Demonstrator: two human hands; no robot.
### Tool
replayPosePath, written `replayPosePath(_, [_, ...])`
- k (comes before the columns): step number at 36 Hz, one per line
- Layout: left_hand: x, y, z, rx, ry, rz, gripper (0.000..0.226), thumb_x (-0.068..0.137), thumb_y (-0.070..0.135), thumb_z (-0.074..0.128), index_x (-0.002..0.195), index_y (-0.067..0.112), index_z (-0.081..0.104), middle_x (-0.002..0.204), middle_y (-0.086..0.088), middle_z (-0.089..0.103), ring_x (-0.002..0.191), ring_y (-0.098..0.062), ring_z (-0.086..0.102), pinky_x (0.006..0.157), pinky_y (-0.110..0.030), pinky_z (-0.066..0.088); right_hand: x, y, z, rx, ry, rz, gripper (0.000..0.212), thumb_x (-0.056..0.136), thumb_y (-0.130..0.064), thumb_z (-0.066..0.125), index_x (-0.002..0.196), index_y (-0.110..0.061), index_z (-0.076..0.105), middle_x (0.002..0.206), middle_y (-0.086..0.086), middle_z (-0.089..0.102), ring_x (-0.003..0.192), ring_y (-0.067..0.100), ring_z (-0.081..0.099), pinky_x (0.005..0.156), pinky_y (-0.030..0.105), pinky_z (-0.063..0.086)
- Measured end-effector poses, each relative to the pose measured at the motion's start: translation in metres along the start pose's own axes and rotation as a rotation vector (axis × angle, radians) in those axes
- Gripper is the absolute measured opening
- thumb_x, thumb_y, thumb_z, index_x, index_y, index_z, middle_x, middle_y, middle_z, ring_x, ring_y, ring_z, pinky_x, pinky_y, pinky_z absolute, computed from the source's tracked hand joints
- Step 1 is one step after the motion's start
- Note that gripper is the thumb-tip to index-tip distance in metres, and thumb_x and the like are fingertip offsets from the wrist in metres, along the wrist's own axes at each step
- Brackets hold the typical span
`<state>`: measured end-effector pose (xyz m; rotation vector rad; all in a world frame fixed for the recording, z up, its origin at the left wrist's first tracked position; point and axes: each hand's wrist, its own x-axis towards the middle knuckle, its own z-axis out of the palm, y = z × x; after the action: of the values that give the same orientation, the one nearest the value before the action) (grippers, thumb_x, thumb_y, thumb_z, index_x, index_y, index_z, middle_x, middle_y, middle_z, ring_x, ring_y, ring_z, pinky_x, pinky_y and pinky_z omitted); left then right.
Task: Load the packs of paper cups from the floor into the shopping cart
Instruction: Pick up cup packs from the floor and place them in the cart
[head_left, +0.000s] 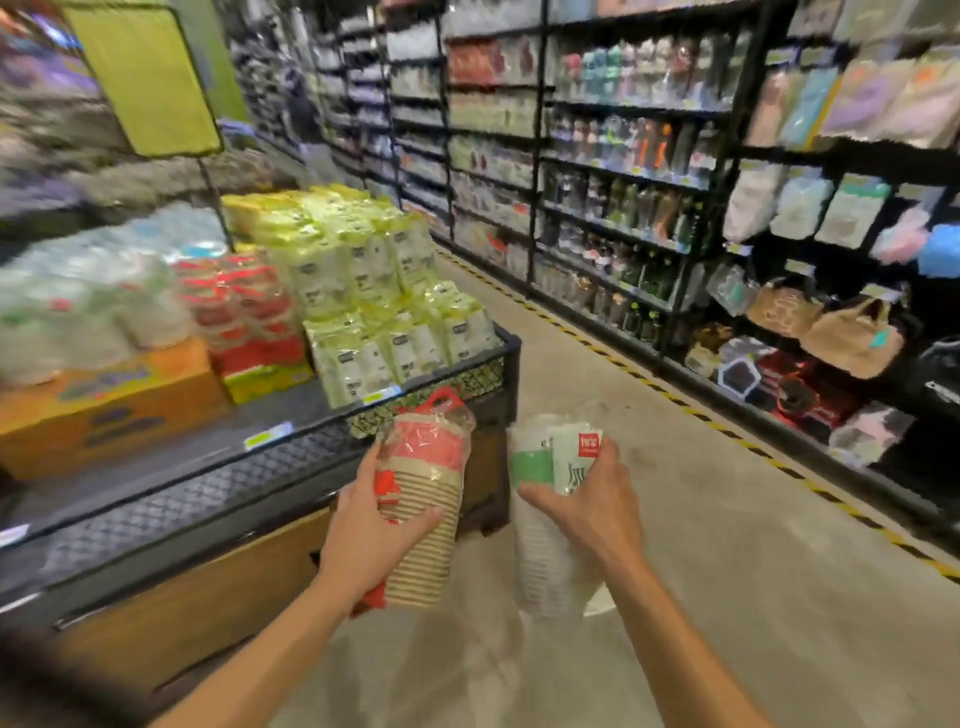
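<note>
the fingers (418, 524) of the left hand (363, 530) are wrapped round the middle of a red-and-brown pack (431, 483) of paper cups, thumb across the front and the rest of the fingers behind, so the long sleeve stands nearly upright and its stacked cups do not sag. the fingers (537, 492) of the right hand (592, 504) are clenched on a white-and-green pack (540, 551) near its printed top. most of that sleeve hangs below the grip, which probably makes it the looser hold of the two.

both packs are in the air at about waist height, close together but apart, well above the floor (727, 597). one pack per hand looks like a way to halve the trips.

to the left stands a low display surface (462, 371) with a mesh rim, piled with yellow-green packs (363, 291) and red ones (244, 317). tall shelves (623, 182) line the right side of the aisle.

the shopping cart is not in view, so the carry step seems under way and the loading is not yet done. the picture is blurred, and whether more packs lie on the floor cannot be told.
</note>
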<state>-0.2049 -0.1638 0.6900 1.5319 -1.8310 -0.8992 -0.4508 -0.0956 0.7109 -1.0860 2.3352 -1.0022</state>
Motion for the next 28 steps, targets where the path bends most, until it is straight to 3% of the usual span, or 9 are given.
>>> replayPosePath(6, [-0.043, -0.042, -0.093, -0.051, 0.226, -0.147, 0.127, 0.048, 0.084, 0.074, 0.154, 0.045, 0.015, 0.142, 0.000, 0.049, 0.122, -0.021, 0.059, 0.105, -0.047, 0.048, -0.038, -0.082, 0.065, 0.007, -0.182, -0.227, 0.117, 0.037, -0.078, 0.076, 0.134, -0.028, 0.035, 0.115, 0.000, 0.060, 0.104, 0.027, 0.063, 0.087, 0.051, 0.058])
replayPosePath(11, [-0.089, -0.087, -0.172, -0.087, 0.438, -0.249, 0.133, 0.041, 0.090, 0.073, 0.152, 0.039, 0.020, 0.142, 0.000, 0.052, 0.124, -0.021, 0.058, 0.106, -0.048, 0.047, -0.086, -0.154, 0.123, 0.019, -0.357, -0.357, 0.118, 0.037, -0.077, 0.081, 0.132, -0.022, 0.037, 0.118, -0.002, 0.059, 0.109, 0.026, 0.063, 0.089, 0.052, 0.056])
replayPosePath(14, [-0.124, -0.112, -0.217, -0.101, 0.561, -0.299, 0.122, 0.050, 0.077, 0.080, 0.150, 0.036, 0.025, 0.139, 0.002, 0.052, 0.120, -0.019, 0.058, 0.104, -0.046, 0.048, -0.119, -0.193, 0.165, 0.032, -0.432, -0.472, 0.113, 0.033, -0.080, 0.079, 0.124, -0.024, 0.044, 0.113, -0.005, 0.062, 0.105, 0.024, 0.067, 0.085, 0.051, 0.058])
replayPosePath(16, [-0.148, -0.133, -0.249, -0.103, 0.638, -0.341, 0.120, 0.054, 0.072, 0.083, 0.152, 0.034, 0.025, 0.139, 0.003, 0.052, 0.119, -0.017, 0.058, 0.103, -0.046, 0.048, -0.147, -0.219, 0.193, 0.041, -0.480, -0.551, 0.106, 0.034, -0.081, 0.079, 0.120, -0.028, 0.046, 0.110, -0.007, 0.063, 0.103, 0.022, 0.067, 0.084, 0.051, 0.058])
replayPosePath(23, [-0.244, -0.225, -0.369, -0.176, 0.884, -0.438, 0.125, 0.043, 0.085, 0.080, 0.146, 0.037, 0.030, 0.131, 0.004, 0.058, 0.116, -0.018, 0.062, 0.100, -0.048, 0.053, -0.277, -0.315, 0.292, 0.046, -0.652, -0.775, 0.098, 0.040, -0.077, 0.081, 0.115, -0.028, 0.043, 0.104, -0.008, 0.061, 0.094, 0.017, 0.066, 0.076, 0.046, 0.059])
replayPosePath(26, [-0.287, -0.259, -0.421, -0.182, 0.960, -0.463, 0.130, 0.042, 0.085, 0.080, 0.149, 0.034, 0.027, 0.132, 0.004, 0.058, 0.117, -0.017, 0.062, 0.101, -0.047, 0.052, -0.332, -0.351, 0.350, 0.047, -0.723, -0.876, 0.090, 0.040, -0.079, 0.082, 0.110, -0.032, 0.050, 0.096, -0.011, 0.066, 0.084, 0.010, 0.069, 0.066, 0.044, 0.061])
replayPosePath(28, [-0.315, -0.278, -0.453, -0.168, 1.011, -0.488, 0.131, 0.044, 0.085, 0.078, 0.151, 0.031, 0.026, 0.136, 0.003, 0.055, 0.121, -0.018, 0.059, 0.103, -0.047, 0.050, -0.369, -0.374, 0.388, 0.072, -0.785, -0.942, 0.088, 0.039, -0.081, 0.083, 0.108, -0.033, 0.057, 0.096, -0.013, 0.069, 0.085, 0.009, 0.071, 0.067, 0.043, 0.062])
